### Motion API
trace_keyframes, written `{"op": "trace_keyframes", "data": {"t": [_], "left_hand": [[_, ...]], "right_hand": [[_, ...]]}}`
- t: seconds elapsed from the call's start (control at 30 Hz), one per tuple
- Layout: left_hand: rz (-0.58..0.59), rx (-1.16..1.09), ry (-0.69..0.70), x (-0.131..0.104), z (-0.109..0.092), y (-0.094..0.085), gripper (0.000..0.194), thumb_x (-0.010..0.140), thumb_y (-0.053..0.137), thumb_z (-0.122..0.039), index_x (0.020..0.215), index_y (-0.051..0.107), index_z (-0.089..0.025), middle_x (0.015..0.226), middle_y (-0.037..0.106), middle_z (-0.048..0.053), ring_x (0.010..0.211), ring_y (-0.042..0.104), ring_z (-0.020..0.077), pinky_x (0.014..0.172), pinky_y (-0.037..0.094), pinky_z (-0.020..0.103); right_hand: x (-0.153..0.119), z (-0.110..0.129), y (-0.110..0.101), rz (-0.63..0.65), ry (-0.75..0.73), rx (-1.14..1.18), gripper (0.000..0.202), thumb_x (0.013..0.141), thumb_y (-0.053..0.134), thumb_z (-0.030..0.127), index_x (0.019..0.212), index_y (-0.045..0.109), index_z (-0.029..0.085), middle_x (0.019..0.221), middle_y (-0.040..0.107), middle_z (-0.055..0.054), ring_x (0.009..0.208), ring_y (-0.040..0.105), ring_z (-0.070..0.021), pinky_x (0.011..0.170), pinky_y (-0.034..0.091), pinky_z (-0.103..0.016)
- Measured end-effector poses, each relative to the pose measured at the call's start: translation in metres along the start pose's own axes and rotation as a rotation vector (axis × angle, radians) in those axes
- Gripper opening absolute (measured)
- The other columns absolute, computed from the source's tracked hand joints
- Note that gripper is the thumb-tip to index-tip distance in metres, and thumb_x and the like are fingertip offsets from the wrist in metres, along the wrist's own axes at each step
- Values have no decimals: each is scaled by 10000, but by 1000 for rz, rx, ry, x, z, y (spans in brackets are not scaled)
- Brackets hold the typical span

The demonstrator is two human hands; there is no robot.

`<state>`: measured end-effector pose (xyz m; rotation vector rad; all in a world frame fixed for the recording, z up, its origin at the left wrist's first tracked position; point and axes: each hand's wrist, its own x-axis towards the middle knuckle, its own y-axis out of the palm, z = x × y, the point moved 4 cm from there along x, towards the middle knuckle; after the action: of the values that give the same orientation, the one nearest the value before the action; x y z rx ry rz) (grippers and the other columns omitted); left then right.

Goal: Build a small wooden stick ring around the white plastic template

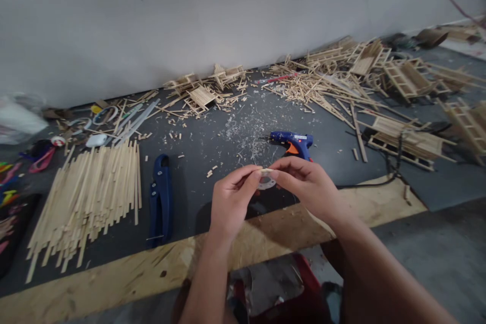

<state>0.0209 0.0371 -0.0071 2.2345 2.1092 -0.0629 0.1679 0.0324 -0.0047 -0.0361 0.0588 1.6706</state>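
My left hand (236, 197) and my right hand (301, 185) meet near the table's front edge, fingertips closed in a pinch. Between them they hold a small pale wooden strip (266, 170), mostly covered by the thumbs and fingers. Just under the fingertips shows a whitish ring-shaped piece (267, 183); whether it is joined to the strip I cannot tell. Behind my right hand lies a blue glue gun (294, 143) with an orange trigger, its nozzle pointing left and a small red light showing.
A blue pipe cutter (161, 200) lies to the left, beside a heap of thin wooden sticks (91, 197). Clear glue sticks (137, 121) rest behind them. Small wooden frames (408, 139) and loose sticks (311, 91) crowd the back and right. A black cord (366, 186) crosses the right front.
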Motion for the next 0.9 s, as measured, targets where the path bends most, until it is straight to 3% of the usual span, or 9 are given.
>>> {"op": "trace_keyframes", "data": {"t": [0.9], "left_hand": [[3,108,0,-2,-4,2,159,756,625,-318,810,702,-190,727,675,5,649,587,113,572,494,184]], "right_hand": [[0,-2,0,-67,-41,-98,128,759,611,309,807,647,196,753,644,-14,694,575,-138,638,447,-259]]}}
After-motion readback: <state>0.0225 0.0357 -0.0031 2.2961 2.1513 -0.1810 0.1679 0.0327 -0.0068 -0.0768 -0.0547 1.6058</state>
